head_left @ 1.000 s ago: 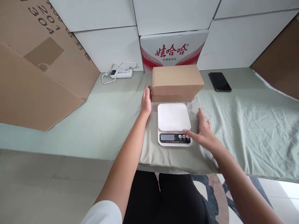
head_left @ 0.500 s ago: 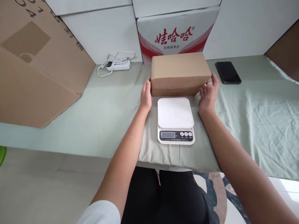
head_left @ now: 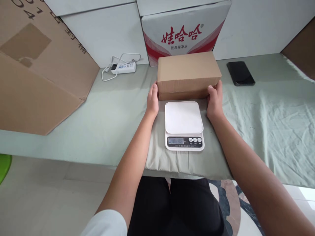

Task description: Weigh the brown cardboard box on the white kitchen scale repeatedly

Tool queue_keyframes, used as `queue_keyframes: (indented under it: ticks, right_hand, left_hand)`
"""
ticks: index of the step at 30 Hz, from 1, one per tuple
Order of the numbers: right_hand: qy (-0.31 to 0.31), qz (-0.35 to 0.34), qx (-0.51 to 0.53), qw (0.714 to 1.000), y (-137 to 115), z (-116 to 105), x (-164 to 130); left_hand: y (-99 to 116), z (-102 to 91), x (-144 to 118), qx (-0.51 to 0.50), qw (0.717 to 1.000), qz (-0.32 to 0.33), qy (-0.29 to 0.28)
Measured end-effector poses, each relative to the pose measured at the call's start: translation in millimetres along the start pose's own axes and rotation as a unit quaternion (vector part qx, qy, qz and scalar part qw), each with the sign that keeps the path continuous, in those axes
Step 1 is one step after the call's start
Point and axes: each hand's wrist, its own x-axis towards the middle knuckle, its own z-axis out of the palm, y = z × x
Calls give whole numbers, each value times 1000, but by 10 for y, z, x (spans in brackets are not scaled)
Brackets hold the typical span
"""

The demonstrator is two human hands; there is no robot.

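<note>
Fingers of both hands clasp the cardboard box (head_left: 188,74) ends; scale (head_left: 184,125) just before it, phone (head_left: 240,73) right.

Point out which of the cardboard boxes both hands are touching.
The small plain brown box behind the scale; the red-printed carton stands untouched behind it.
</note>
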Motion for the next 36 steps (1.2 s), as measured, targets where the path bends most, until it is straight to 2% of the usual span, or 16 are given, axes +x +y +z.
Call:
queue_keyframes:
  ticks: [3, 10, 18, 23, 27, 32, 36]
  right_hand:
    - [21, 10, 9, 1000, 1, 17, 15]
    - [17, 0, 27, 999, -27, 30, 23]
    - [-17, 12, -78, 997, -232, -13, -5]
    - [-21, -2, -73, 997, -314, -30, -47]
    - [-12, -11, -19, 1000, -282, -30, -33]
    - [20, -97, 126, 987, -212, -26, 27]
    - [13, -130, 123, 984, -313, -99, -7]
  left_hand:
    - [6, -1, -1, -2, 1000, -3, 3]
    - [-14, -10, 11, 3, 1000, 3, 2]
    - [-21, -10, 11, 5, 1000, -7, 21]
    - [3, 0, -1, 4, 1000, 3, -18]
    - [9, -14, 12, 25, 998, 43, -49]
    - [74, -55, -36, 64, 988, 134, -28]
    - [188, -106, -170, 98, 979, 175, -27]
